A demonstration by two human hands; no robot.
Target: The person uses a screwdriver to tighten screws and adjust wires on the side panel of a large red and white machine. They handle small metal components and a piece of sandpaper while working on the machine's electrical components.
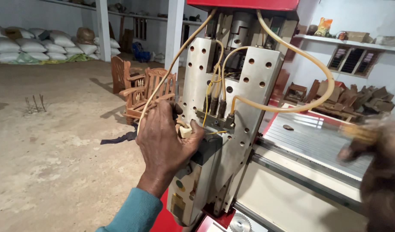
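My left hand [165,141] is pressed against the left side of a grey metal machine head [244,99], its fingers closed around a small pale fitting [186,130] where a yellowish hose [171,71] ends. More yellow hoses [309,56] loop from the head's top down to black connectors at its middle. My right hand [378,167] is blurred at the right edge, above the ribbed metal machine bed [309,141], and seems to hold a small yellowish object [358,133]; what it is cannot be told.
Carved wooden chairs [139,88] stand on the dusty floor behind the machine. White sacks [34,45] are piled at the far left. Wooden pieces [352,99] lie under a wall shelf at the right. A white pillar [173,34] rises behind the head.
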